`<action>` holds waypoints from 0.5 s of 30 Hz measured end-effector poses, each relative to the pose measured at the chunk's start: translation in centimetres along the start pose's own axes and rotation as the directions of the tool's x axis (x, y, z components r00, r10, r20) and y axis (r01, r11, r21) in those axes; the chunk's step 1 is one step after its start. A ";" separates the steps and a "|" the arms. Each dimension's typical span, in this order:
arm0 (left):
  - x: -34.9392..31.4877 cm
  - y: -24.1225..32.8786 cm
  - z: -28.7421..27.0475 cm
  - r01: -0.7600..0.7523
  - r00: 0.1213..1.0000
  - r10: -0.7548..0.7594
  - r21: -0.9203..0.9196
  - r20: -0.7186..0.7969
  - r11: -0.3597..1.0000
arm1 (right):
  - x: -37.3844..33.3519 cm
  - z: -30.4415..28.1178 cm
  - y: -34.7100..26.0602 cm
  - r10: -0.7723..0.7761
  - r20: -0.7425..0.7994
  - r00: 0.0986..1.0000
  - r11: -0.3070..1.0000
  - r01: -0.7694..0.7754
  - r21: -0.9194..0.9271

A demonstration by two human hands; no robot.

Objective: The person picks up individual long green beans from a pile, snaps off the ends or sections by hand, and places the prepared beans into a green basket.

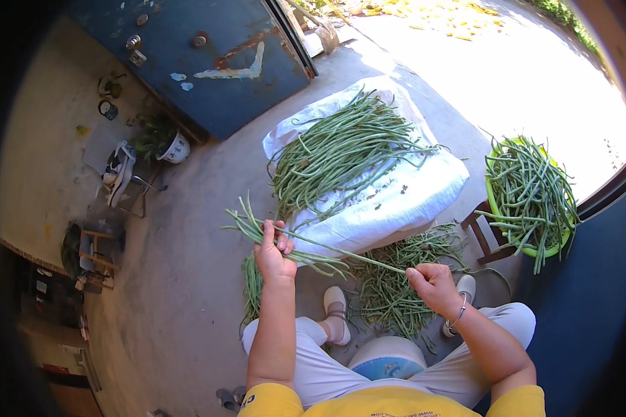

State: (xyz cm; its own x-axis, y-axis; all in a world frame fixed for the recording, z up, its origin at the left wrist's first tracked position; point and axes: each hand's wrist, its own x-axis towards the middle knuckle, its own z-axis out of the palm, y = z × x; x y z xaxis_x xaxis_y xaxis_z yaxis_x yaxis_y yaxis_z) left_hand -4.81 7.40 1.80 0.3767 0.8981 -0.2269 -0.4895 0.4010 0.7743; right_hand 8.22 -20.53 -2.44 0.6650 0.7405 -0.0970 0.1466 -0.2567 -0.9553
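Observation:
My left hand (273, 251) is closed round a small bunch of long green beans (320, 259) in front of me. One bean stretches from that bunch across to my right hand (435, 283), whose fingers pinch its end. Just beyond my hands, a large heap of long beans (348, 149) lies on a white sheet (417, 194) over a low table. Between my feet, shorter bean pieces (400, 285) are piled on the floor. More long beans (251, 288) hang or lie beside my left forearm; their lower part is partly hidden.
At the right, a yellow-green basin (492, 197) full of beans stands on a brown stool (485, 236). A blue metal door (222, 76) stands at the far left. Nearby are a potted plant (176, 148) and a chair with shoes (122, 170). A white-and-blue bucket (388, 358) sits between my legs.

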 end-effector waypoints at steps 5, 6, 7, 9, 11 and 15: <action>0.2 0.5 -0.3 0.195 0.975 -0.179 -0.127 0.132 0.972 | 0.3 -0.9 1.0 0.412 0.152 0.899 0.638 -0.403 0.657; 0.1 0.6 -0.2 0.231 0.962 -0.210 -0.117 0.173 0.966 | 0.5 -1.1 2.0 0.401 0.112 0.909 0.596 -0.352 0.722; -0.1 0.5 -0.3 0.272 0.946 -0.246 -0.105 0.211 0.957 | 0.7 -1.2 1.9 0.395 0.070 0.916 0.653 -0.334 0.680; -0.6 0.2 0.0 0.353 0.905 -0.330 -0.040 0.268 0.935 | 1.3 -1.1 1.0 0.377 -0.016 0.926 0.753 -0.296 0.587; -1.6 -0.9 0.8 0.407 0.857 -0.411 0.083 0.310 0.910 | 1.1 -1.0 0.6 0.248 -0.084 0.965 0.846 -0.174 0.505; -4.1 -3.3 1.3 0.487 0.756 -0.565 0.292 0.331 0.823 | 2.0 -2.0 -0.5 0.178 -0.012 0.984 0.984 -0.177 0.033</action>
State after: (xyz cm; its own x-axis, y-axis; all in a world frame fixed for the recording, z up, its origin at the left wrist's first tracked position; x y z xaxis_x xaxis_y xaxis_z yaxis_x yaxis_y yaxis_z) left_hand -3.71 2.18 0.98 0.8216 0.3926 -0.4132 0.0099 0.7150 0.6990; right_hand 10.95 -20.11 -1.65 0.6893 0.6755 -0.2618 0.0025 -0.3636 -0.9316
